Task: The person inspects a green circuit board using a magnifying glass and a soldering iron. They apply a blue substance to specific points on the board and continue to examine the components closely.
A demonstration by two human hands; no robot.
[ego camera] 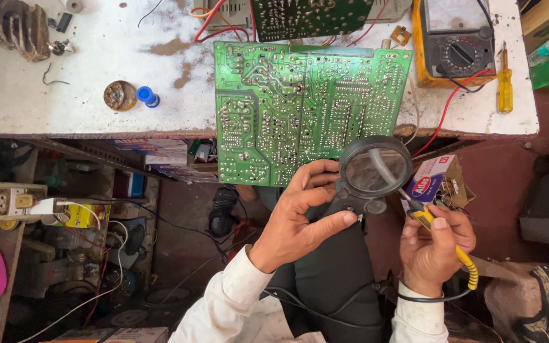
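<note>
Your left hand (300,219) is closed around the black handle of a magnifying glass (375,168), thumb and fingers pinching it just under the lens. Your right hand (433,248) grips a yellow-handled soldering iron (443,235) like a pen, its tip reaching up behind the lens. The green circuit board (303,111) lies solder side up, hanging over the near edge of the white bench (65,95), and the lens sits over its near right corner. The tip seems not to touch the board yet, though the glass blurs it. Both wrists are raised and bent inward, with no visible support. A yellow meter (455,41) waits far right.
</note>
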